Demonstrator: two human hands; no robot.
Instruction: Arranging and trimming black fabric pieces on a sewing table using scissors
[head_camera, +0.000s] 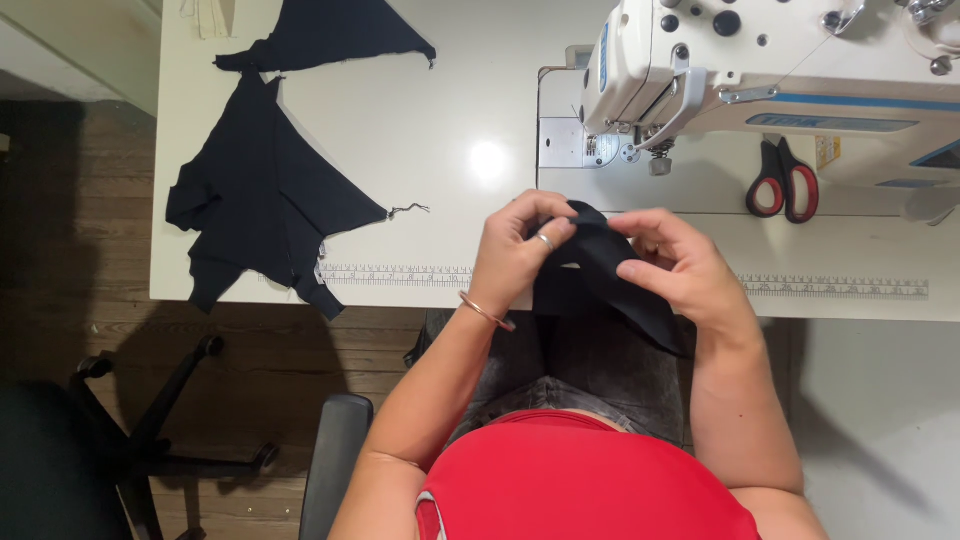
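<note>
Between both hands, at table (420, 130) edge: black cloth (610, 275), left hand (520, 250) & right hand (680, 265) each pinched shut on it, folding/aligning edges. Just beyond: sewing machine (720, 70); scissors (783, 180) right; cut pieces (265, 195) far left.

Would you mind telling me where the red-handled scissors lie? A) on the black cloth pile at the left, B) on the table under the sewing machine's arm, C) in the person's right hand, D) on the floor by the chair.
B: the scissors lie on the table beneath the sewing machine, apart from both hands.
</note>
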